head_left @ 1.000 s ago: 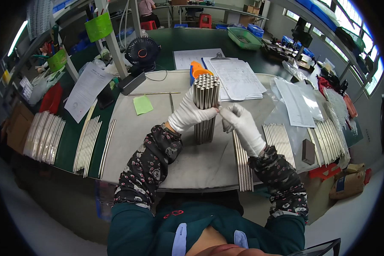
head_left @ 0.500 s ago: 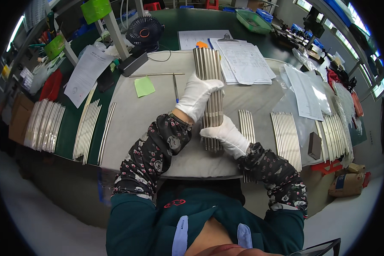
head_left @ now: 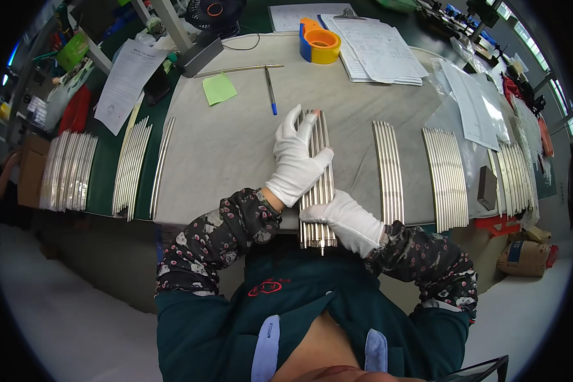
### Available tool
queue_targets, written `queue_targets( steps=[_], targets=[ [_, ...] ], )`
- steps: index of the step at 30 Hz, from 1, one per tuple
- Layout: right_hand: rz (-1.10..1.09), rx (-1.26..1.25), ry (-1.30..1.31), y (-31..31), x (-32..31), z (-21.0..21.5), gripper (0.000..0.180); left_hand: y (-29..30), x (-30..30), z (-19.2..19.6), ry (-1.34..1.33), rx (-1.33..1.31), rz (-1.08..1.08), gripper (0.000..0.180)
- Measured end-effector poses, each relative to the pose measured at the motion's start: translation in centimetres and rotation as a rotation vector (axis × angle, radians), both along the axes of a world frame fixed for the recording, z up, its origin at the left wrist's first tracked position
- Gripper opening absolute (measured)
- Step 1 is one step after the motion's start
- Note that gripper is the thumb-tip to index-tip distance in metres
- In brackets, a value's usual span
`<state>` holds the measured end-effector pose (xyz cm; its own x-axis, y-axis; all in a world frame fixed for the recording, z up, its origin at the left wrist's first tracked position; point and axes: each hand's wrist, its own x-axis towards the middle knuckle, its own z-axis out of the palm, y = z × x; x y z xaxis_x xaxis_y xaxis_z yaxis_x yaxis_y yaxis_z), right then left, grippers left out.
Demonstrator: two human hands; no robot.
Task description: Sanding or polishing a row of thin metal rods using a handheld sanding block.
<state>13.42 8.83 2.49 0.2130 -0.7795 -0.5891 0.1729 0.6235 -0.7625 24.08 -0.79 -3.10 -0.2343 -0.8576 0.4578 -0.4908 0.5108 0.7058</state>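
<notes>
A bundle of slim, shiny metal tubes (head_left: 318,236) stretches away from me at the table's near edge, with its near end over the edge. One thin tip sticks out farther than the rest at that end. My left hand (head_left: 295,162), in a white glove, grips the far part, thumb across the top and fingers stretched along the left side. My right hand (head_left: 349,223), also gloved, is wrapped round the near part from the right. Its fingers are mostly hidden under the tubes.
Right of the bundle lie a narrow row of tubes (head_left: 388,172) and a wider row (head_left: 445,178). More tubes (head_left: 132,169) are on the left. Farther back are a pen (head_left: 270,92), a green sticky note (head_left: 219,89), an orange-and-blue tape dispenser (head_left: 319,43) and papers (head_left: 379,51).
Both hands have brought the bundle down toward me, to the near edge. My left fingers have straightened along it. The tape dispenser, mostly hidden before, now shows fully. The view has shifted too.
</notes>
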Motion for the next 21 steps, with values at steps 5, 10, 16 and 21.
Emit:
queue_targets(
  steps=[5, 10, 16, 21],
  targets=[
    [0.589, -0.357, 0.777, -2.6, -1.2, 2.1, 0.041, -0.4, 3.6, -0.1, -0.455, -0.134, -0.05, 0.051],
    [0.721, -0.408, 1.281, -2.8, -3.8, 3.0, 0.049, -0.5, 8.2, -0.1, -0.559, -0.097, -0.058, 0.06],
    [0.5, -0.6, 1.403, -0.4, -5.9, 1.9, 0.033, 1.2, 12.9, 1.6, -0.59, -0.206, -0.349, 0.07],
    [0.519, -0.603, 1.46, 0.3, -6.0, 2.4, 0.027, 1.8, 10.7, 2.5, -0.754, -0.23, -0.758, 0.073]
  ],
)
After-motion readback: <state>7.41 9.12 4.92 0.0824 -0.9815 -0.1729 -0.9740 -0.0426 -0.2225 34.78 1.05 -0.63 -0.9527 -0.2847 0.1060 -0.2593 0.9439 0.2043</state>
